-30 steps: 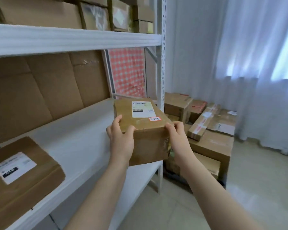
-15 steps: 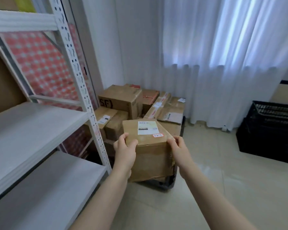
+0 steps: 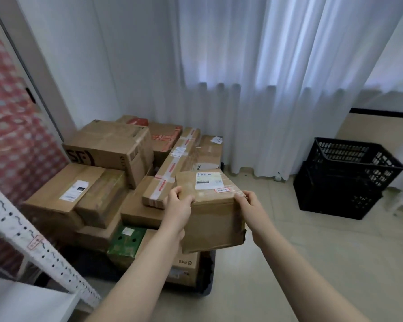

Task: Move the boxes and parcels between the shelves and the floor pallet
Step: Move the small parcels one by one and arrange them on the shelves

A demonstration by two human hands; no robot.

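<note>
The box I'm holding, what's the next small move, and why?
Probably ease the box forward and down onto the pile. The left hand and right hand grip its top near corners, and it hangs over the pile's near right edge, where the flat carton beside the long taped box seems to offer free room.

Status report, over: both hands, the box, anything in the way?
Left hand and right hand grip the labelled box at its top edges. Box held in the air before the parcel stack. No obstacle seen between them.
</note>
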